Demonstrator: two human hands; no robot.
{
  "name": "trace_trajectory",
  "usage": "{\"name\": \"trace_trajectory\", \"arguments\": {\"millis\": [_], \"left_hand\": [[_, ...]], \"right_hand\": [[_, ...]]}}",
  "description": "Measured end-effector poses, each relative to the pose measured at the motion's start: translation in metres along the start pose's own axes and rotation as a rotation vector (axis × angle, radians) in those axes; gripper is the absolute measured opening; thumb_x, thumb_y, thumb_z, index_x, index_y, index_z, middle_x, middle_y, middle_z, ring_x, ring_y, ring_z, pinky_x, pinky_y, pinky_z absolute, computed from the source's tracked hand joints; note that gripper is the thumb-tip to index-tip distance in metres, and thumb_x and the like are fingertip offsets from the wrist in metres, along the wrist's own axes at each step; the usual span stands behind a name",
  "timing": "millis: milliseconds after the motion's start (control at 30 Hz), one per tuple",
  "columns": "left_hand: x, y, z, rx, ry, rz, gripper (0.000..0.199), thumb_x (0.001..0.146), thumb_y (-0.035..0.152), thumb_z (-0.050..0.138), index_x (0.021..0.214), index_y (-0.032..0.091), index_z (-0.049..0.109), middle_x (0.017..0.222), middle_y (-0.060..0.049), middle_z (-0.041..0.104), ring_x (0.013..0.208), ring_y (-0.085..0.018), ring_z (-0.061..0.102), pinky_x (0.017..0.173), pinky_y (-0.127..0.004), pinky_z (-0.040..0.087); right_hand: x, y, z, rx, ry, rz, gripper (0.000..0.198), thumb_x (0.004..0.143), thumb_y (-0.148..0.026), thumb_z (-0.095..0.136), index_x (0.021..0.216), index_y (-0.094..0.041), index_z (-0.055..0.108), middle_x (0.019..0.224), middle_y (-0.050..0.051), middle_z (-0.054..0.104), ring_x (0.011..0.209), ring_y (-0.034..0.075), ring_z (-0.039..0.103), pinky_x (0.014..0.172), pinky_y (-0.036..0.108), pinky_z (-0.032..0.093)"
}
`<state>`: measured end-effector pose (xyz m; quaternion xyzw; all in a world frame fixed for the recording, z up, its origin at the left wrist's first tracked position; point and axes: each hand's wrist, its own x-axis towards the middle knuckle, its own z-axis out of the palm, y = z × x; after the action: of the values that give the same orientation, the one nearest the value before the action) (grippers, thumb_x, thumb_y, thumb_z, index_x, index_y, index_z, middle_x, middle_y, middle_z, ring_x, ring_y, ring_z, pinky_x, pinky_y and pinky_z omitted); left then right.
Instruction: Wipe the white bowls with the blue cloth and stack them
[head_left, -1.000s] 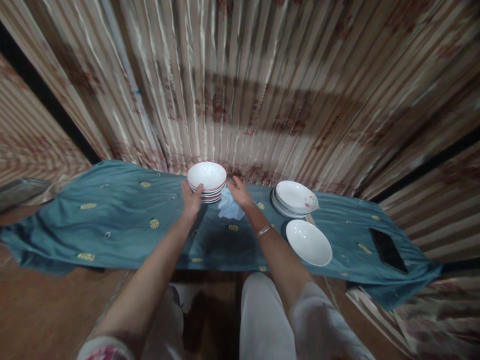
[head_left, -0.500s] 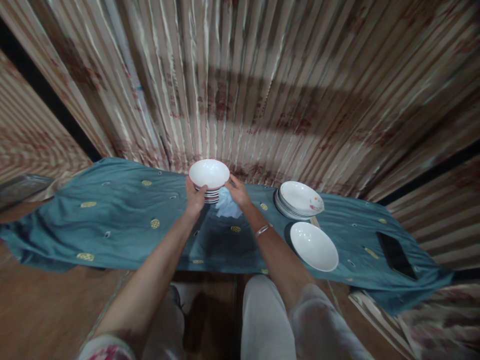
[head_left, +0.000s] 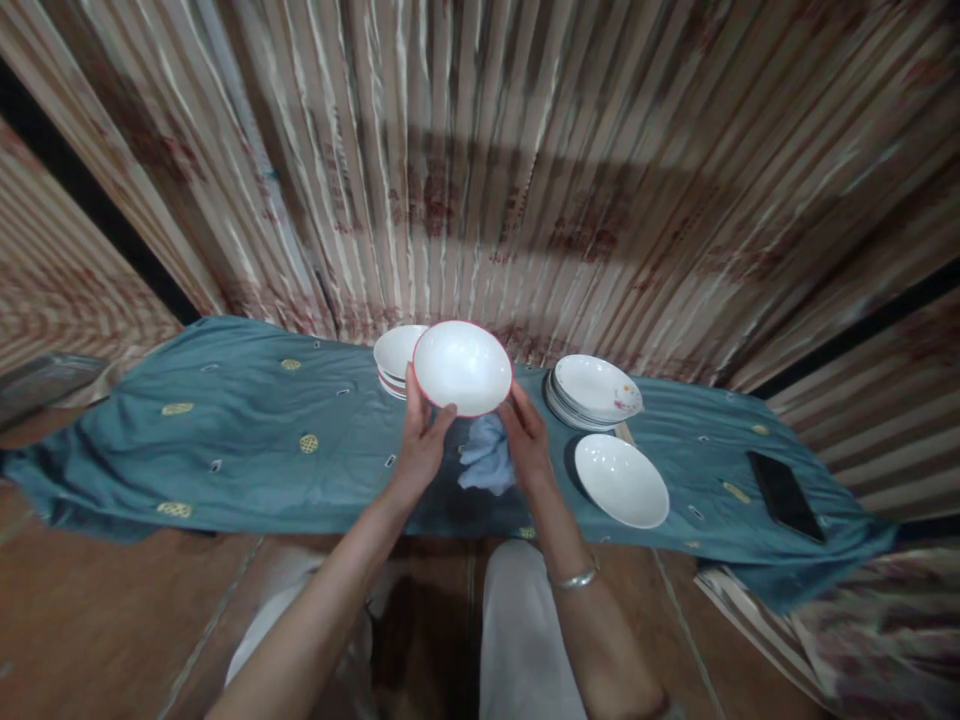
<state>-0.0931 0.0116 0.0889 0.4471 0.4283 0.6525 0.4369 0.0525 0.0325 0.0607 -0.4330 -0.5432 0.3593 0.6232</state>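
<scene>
A white bowl with a red rim point(head_left: 463, 368) is held up between both hands, its inside tilted toward me. My left hand point(head_left: 424, 430) grips its lower left edge, thumb on the rim. On the right edge, my right hand point(head_left: 527, 430) has its fingers closed round the rim. Just left of the held bowl stands a stack of similar bowls point(head_left: 396, 352), partly covered by it. A crumpled light blue cloth point(head_left: 487, 460) lies below, beside my right hand; whether that hand touches it I cannot tell.
To the right stands a stack of white plates with a floral print point(head_left: 596, 388). In front of it lies a plain white bowl point(head_left: 621, 480). A black phone point(head_left: 784, 495) rests near the right end of the teal tablecloth point(head_left: 255, 430). Pleated curtains point(head_left: 465, 200) hang behind the table.
The top bowl has come off the stack and moved right and nearer to me in both hands. The rest of the stack stays behind at the left.
</scene>
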Motion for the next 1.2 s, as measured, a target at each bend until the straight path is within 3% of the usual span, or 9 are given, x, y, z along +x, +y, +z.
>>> {"name": "trace_trajectory", "arguments": {"millis": [167, 267, 400, 600, 800, 900, 1000, 1100, 1200], "left_hand": [[-0.034, -0.033, 0.003, -0.114, -0.009, -0.255, 0.096, 0.08, 0.029, 0.066, 0.158, 0.034, 0.01, 0.156, 0.0, 0.042, 0.142, -0.022, 0.041, 0.115, -0.039, 0.037], [-0.041, -0.045, -0.004, -0.189, 0.015, -0.398, 0.099, 0.077, 0.025, 0.067, 0.158, 0.036, 0.011, 0.154, 0.0, 0.046, 0.139, -0.024, 0.045, 0.109, -0.042, 0.045], [-0.042, -0.053, -0.018, -0.219, 0.037, -0.484, 0.098, 0.072, 0.024, 0.069, 0.155, 0.04, 0.018, 0.149, -0.001, 0.05, 0.133, -0.028, 0.051, 0.099, -0.046, 0.054], [-0.041, -0.061, -0.034, -0.181, 0.033, -0.541, 0.09, 0.071, 0.024, 0.069, 0.151, 0.041, 0.031, 0.135, -0.002, 0.061, 0.12, -0.028, 0.06, 0.093, -0.047, 0.057], [-0.039, -0.062, -0.039, -0.221, -0.003, -0.565, 0.089, 0.073, 0.025, 0.069, 0.152, 0.04, 0.031, 0.128, -0.001, 0.066, 0.111, -0.027, 0.064, 0.094, -0.049, 0.055], [-0.039, -0.059, -0.039, -0.276, -0.012, -0.593, 0.09, 0.076, 0.03, 0.07, 0.154, 0.04, 0.026, 0.135, -0.004, 0.062, 0.111, -0.027, 0.065, 0.092, -0.049, 0.057], [-0.039, -0.058, -0.041, -0.324, -0.034, -0.605, 0.086, 0.081, 0.036, 0.067, 0.155, 0.04, 0.023, 0.144, -0.007, 0.055, 0.108, -0.027, 0.067, 0.087, -0.048, 0.058], [-0.039, -0.061, -0.044, -0.355, -0.057, -0.617, 0.084, 0.083, 0.039, 0.066, 0.155, 0.04, 0.022, 0.144, -0.008, 0.055, 0.104, -0.024, 0.068, 0.087, -0.047, 0.058], [-0.038, -0.063, -0.046, -0.354, -0.067, -0.624, 0.084, 0.083, 0.04, 0.067, 0.155, 0.04, 0.022, 0.145, -0.007, 0.054, 0.102, -0.022, 0.069, 0.086, -0.044, 0.058]], "right_hand": [[-0.044, 0.024, -0.017, -0.039, 0.085, 0.18, 0.058, 0.083, -0.049, 0.062, 0.133, -0.02, 0.061, 0.14, 0.007, 0.06, 0.132, 0.025, 0.053, 0.115, 0.046, 0.039], [-0.061, 0.04, -0.019, -0.046, 0.089, 0.253, 0.059, 0.081, -0.05, 0.062, 0.131, -0.019, 0.062, 0.14, 0.008, 0.06, 0.133, 0.026, 0.052, 0.116, 0.047, 0.037], [-0.072, 0.053, -0.022, -0.063, 0.055, 0.29, 0.054, 0.081, -0.052, 0.062, 0.125, -0.021, 0.067, 0.135, 0.008, 0.064, 0.13, 0.026, 0.055, 0.114, 0.047, 0.039], [-0.066, 0.048, -0.038, -0.116, 0.141, 0.363, 0.062, 0.077, -0.059, 0.062, 0.124, -0.017, 0.066, 0.12, 0.013, 0.071, 0.114, 0.028, 0.065, 0.103, 0.046, 0.049], [-0.036, 0.023, -0.034, -0.172, 0.193, 0.246, 0.066, 0.084, -0.058, 0.057, 0.135, -0.015, 0.057, 0.137, 0.015, 0.061, 0.128, 0.029, 0.056, 0.108, 0.045, 0.045], [-0.023, 0.024, -0.021, -0.274, 0.045, 0.154, 0.066, 0.086, -0.055, 0.056, 0.139, -0.016, 0.053, 0.148, 0.013, 0.051, 0.138, 0.029, 0.046, 0.116, 0.047, 0.036], [-0.017, 0.035, -0.013, -0.419, -0.274, 0.019, 0.053, 0.089, -0.041, 0.056, 0.139, -0.023, 0.055, 0.151, 0.007, 0.048, 0.143, 0.025, 0.04, 0.12, 0.045, 0.03], [-0.013, 0.045, -0.018, -0.554, -0.532, -0.123, 0.045, 0.089, -0.022, 0.05, 0.133, -0.025, 0.061, 0.151, 0.006, 0.049, 0.143, 0.023, 0.04, 0.121, 0.046, 0.03], [-0.009, 0.048, -0.029, -0.656, -0.662, -0.191, 0.044, 0.084, -0.01, 0.049, 0.122, -0.021, 0.068, 0.145, 0.009, 0.055, 0.138, 0.024, 0.048, 0.118, 0.049, 0.035]]}}
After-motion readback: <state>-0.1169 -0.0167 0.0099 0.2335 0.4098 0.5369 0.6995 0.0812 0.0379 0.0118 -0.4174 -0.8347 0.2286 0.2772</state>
